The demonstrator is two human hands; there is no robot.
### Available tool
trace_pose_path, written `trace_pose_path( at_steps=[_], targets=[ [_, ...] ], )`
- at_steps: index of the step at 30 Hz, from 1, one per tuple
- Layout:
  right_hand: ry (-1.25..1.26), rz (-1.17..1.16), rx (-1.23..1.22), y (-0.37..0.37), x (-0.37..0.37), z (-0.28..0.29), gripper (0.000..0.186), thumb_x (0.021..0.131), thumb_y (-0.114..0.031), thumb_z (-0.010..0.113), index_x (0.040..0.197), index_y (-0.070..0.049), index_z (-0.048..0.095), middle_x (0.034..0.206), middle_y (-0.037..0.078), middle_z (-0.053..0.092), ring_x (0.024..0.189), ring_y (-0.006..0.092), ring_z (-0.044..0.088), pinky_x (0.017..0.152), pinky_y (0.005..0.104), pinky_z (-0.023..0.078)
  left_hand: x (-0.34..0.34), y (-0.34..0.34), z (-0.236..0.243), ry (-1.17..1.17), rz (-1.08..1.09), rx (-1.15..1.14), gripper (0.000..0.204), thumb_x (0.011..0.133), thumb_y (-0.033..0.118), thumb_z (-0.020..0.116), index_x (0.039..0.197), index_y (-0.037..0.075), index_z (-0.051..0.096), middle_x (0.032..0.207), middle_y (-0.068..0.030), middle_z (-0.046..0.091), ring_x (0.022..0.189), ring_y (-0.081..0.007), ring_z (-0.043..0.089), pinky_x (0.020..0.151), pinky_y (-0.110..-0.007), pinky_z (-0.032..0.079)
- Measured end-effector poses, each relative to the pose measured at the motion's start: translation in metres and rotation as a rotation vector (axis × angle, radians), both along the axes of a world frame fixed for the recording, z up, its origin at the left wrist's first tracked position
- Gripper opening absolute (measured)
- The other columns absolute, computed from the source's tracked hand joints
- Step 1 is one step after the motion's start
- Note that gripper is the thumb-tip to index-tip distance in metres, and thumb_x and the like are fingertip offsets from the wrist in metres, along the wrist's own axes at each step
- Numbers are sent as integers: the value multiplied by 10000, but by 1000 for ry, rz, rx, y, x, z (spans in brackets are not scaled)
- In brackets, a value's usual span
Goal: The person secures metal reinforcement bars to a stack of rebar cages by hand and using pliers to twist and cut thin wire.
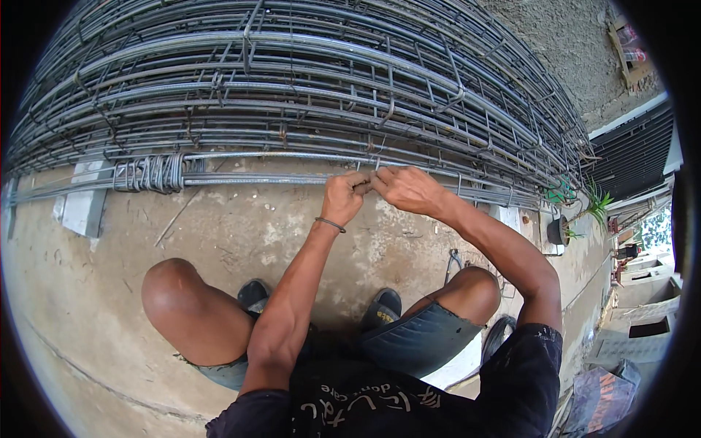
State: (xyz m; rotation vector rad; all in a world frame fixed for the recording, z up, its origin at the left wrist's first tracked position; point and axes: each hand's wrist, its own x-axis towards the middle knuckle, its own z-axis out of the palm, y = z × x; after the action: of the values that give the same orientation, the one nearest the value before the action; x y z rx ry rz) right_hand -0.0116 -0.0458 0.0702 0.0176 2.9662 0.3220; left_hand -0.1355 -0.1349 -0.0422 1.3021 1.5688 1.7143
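My left hand (343, 198), a dark band on its wrist, is closed in a pinch at the front bars of a low rebar cage (255, 177). Fingertip to fingertip with it, my right hand (406, 189) is closed at the same spot, by a stirrup. Whatever lies between the fingers is too small or hidden to make out. To the left, a bunch of steel stirrups (150, 175) is pushed together around the bars. Tie pincers (453, 264) stand out beside my right knee.
Stacked rebar cages (307, 87) fill the far side. Concrete blocks (85, 208) prop the bars at the left. A potted plant (559, 231) stands at the right end. Bits of wire litter the concrete floor (212, 233). A grey sack (602, 400) lies at the lower right.
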Motion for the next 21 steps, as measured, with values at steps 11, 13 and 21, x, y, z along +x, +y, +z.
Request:
trace_pose_path(
  at_steps=[11, 13, 21],
  targets=[
    [312, -319, -391, -23, 22, -41, 109, 793, -67, 588, 752, 30, 557, 708, 198, 558, 657, 401, 581, 583, 461, 480, -22, 36, 33, 424, -189, -127, 91, 723, 8, 693, 813, -8, 682, 704, -171, 656, 634, -266, 643, 606, -328, 494],
    [333, -376, -402, -27, 17, -38, 128, 791, -81, 600, 752, 32, 553, 702, 202, 557, 648, 413, 576, 610, 460, 488, -19, 38, 46, 245, -265, -225, 82, 727, -21, 687, 809, -25, 684, 711, -166, 667, 663, -233, 660, 619, -312, 514],
    [-147, 15, 134, -4, 6, 15, 299, 838, -165, 506, 1127, -89, 502, 1131, 113, 481, 1069, 240, 482, 716, 373, 460, -32, 16, 11, -568, -194, -124, 120, 785, -63, 610, 878, -41, 683, 785, -113, 688, 680, -162, 673, 600, -259, 540]
  ],
)
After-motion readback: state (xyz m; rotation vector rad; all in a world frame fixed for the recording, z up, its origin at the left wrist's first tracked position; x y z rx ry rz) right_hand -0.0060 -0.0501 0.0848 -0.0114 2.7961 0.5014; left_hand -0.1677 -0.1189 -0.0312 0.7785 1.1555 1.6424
